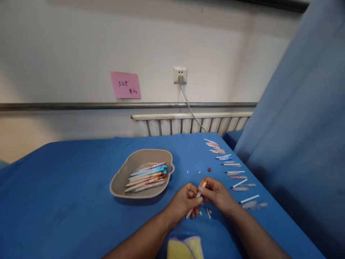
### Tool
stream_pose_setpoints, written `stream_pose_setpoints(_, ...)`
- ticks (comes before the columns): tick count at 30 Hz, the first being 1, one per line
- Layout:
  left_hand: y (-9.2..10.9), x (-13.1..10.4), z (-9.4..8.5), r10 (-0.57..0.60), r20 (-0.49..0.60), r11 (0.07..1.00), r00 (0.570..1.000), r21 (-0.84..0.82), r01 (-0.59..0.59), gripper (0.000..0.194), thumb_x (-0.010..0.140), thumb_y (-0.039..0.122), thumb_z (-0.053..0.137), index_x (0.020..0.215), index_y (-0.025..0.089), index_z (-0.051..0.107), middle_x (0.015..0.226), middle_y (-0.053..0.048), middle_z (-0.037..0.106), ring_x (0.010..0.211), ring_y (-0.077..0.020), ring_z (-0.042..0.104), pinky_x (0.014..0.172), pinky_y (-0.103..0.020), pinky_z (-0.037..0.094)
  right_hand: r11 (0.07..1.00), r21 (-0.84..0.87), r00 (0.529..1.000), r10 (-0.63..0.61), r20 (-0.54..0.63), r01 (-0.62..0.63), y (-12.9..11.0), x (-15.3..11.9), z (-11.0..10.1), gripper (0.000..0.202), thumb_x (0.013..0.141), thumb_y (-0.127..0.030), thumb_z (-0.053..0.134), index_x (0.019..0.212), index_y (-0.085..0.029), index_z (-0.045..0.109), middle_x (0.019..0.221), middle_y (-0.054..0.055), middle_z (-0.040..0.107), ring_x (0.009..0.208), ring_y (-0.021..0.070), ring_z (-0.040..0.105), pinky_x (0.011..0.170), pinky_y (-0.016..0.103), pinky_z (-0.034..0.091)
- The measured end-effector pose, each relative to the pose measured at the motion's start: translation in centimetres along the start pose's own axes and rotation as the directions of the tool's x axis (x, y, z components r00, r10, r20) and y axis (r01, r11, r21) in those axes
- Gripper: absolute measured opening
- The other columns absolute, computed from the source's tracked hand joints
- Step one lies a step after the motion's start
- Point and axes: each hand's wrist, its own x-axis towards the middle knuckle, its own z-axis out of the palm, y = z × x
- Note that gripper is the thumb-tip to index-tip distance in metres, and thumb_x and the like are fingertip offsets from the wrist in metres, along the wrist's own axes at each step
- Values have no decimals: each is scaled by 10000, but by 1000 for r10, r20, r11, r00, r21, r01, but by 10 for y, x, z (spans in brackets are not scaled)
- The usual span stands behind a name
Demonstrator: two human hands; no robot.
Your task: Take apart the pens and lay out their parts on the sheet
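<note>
A light orange pen (189,213) slants between my two hands over the blue cloth. My left hand (186,200) is closed round its lower barrel. The fingers of my right hand (214,192) pinch its orange upper end. Left of my hands, a grey-brown basin (118,181) holds several pens (147,178) in pale blue, orange and white. Small white pieces (208,213) lie just below my hands, and two more white bits sit above them. A small dark red item (209,169) rests beyond my right hand.
Down the right side of the blue-covered surface (67,201) run several groups of pen parts and refills (249,198). A folded yellow cloth (185,249) lies at the near edge. A blue curtain (304,126) hangs at the right; a cable runs from a wall socket (180,75).
</note>
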Motion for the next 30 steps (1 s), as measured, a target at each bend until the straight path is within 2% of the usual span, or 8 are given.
stream_pose_setpoints(6, 8, 4, -3, -144, 100, 987, 984, -63, 151, 382, 764, 490, 566, 814, 111, 568, 637, -44, 633, 408, -91, 542, 372, -186, 389, 996, 75, 999, -34, -30, 37, 0, 6, 2, 325, 704, -460, 648, 655, -160, 534, 511, -48, 472, 450, 73, 389, 469, 210, 299)
stream_pose_setpoints(9, 11, 3, 0, -101, 41, 993, 994, -51, 103, 354, 742, 470, 605, 829, 131, 553, 711, -40, 644, 417, -83, 543, 363, -181, 372, 997, 65, 996, -47, -72, 52, -3, 7, 0, 320, 701, -452, 654, 648, -156, 544, 518, -45, 479, 445, 68, 379, 457, 205, 292)
stream_pose_setpoints(12, 12, 3, 2, -30, -20, 999, 999, 34, 31, 325, 676, 409, 696, 774, 156, 516, 642, 21, 610, 368, -52, 486, 332, -157, 312, 998, 25, 994, -54, -93, 56, -5, 6, -2, 313, 695, -443, 661, 645, -154, 554, 536, -37, 499, 455, 69, 391, 458, 202, 303)
stream_pose_setpoints(18, 14, 3, 1, -151, 102, 986, 983, -50, 156, 391, 771, 487, 562, 828, 102, 596, 630, -30, 618, 374, -62, 481, 356, -181, 327, 994, 76, 994, -68, -82, 74, -4, 5, -5, 305, 692, -428, 669, 658, -158, 532, 517, -52, 470, 456, 66, 394, 466, 200, 309)
stream_pose_setpoints(21, 14, 3, 1, -87, 50, 996, 995, -18, 88, 340, 741, 451, 618, 828, 126, 572, 670, -19, 628, 376, -55, 480, 349, -172, 317, 995, 72, 994, -63, -88, 70, -5, 5, -6, 312, 696, -434, 664, 662, -156, 526, 523, -49, 477, 452, 64, 391, 464, 201, 309)
stream_pose_setpoints(24, 12, 3, 2, -27, 2, 998, 1000, 54, 27, 308, 700, 413, 674, 747, 145, 530, 585, 21, 592, 364, -55, 470, 339, -159, 306, 996, 48, 992, -69, -101, 75, -7, 5, -5, 318, 687, -438, 669, 656, -152, 532, 536, -45, 482, 450, 63, 386, 460, 203, 308)
stream_pose_setpoints(28, 14, 3, 1, -145, 89, 989, 985, -18, 147, 362, 791, 471, 543, 793, 110, 575, 601, -18, 598, 372, -62, 482, 349, -167, 324, 995, 74, 994, -67, -86, 73, -8, 4, -5, 311, 688, -436, 668, 662, -154, 539, 551, -40, 494, 449, 64, 393, 463, 209, 307)
stream_pose_setpoints(30, 15, 2, 1, -159, 104, 985, 982, -50, 165, 377, 801, 477, 525, 856, 108, 578, 657, -37, 621, 377, -63, 490, 352, -171, 332, 994, 91, 995, -60, -78, 67, -8, 4, -5, 311, 694, -439, 662, 663, -158, 534, 545, -40, 496, 451, 67, 400, 464, 211, 304)
